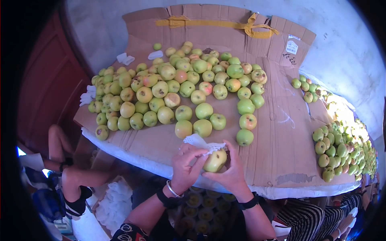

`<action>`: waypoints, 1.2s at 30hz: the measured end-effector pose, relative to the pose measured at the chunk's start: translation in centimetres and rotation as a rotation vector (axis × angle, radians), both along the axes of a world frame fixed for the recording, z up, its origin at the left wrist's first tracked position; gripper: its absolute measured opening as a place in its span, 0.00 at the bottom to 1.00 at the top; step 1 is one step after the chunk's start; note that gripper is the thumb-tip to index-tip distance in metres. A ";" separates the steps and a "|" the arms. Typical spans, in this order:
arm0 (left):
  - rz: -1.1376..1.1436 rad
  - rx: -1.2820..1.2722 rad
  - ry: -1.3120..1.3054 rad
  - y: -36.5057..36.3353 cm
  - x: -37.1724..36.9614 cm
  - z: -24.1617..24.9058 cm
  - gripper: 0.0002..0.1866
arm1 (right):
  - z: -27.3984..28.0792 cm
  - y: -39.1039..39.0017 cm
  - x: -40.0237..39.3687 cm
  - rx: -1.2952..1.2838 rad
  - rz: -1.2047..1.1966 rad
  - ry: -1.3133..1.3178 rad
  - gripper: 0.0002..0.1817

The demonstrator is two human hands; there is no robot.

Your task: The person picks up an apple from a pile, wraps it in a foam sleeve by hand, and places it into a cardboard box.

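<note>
In front of my body, my right hand (231,172) cups a yellow-green apple (216,161) with a small brown spot near its top. My left hand (185,165) pinches a white foam net sleeve (197,140), which lies over the apple's upper left side. Both hands hover at the near edge of the cardboard-covered table (161,150). Just beyond them sit loose apples, among them a green one (202,127) and another (244,137). The fingertips of my left hand touch the sleeve close to the apple.
A big heap of apples (161,88) covers the cardboard, with white foam sleeves (156,55) at its back and left. More apples (341,150) lie on the right. Other people's legs (86,180) are at left. Below stand a bag of white foam (116,207) and packed apples (205,215).
</note>
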State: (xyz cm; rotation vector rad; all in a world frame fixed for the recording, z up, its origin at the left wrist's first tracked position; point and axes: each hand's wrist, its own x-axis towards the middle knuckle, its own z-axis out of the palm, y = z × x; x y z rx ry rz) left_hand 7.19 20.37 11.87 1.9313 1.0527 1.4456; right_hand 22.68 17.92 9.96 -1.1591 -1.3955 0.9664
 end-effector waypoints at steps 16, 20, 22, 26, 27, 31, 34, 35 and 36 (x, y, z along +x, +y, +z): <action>-0.335 -0.756 -0.610 -1.3 1.8 -2.0 0.20 | 1.1 0.5 0.0 0.340 -0.384 -0.516 0.41; -0.288 -0.873 -0.692 -1.1 2.1 -3.0 0.21 | 0.4 0.4 -0.6 0.299 -0.351 -0.528 0.42; -0.301 -0.926 -0.766 -1.1 2.3 -2.0 0.20 | 0.8 0.6 -0.7 0.312 -0.346 -0.513 0.43; -0.278 -0.799 -0.659 -1.0 1.8 -2.5 0.19 | 1.3 0.9 -0.7 0.288 -0.322 -0.477 0.45; -0.275 -0.802 -0.661 -0.9 1.7 -2.3 0.19 | 1.4 0.9 -0.6 0.298 -0.304 -0.463 0.46; -0.268 -0.883 -0.730 -0.7 1.3 -2.4 0.19 | 1.2 0.7 -0.1 0.269 -0.254 -0.429 0.49; -0.287 -0.949 -0.765 -0.7 1.1 -1.7 0.19 | 0.5 0.7 0.5 0.210 -0.200 -0.274 0.49; -0.298 -1.029 -0.808 -0.6 1.0 -1.4 0.18 | 0.2 0.6 0.6 0.206 -0.200 -0.275 0.49; -0.295 -1.032 -0.808 -0.6 0.9 -1.7 0.18 | 0.0 0.6 0.7 0.165 -0.165 -0.151 0.47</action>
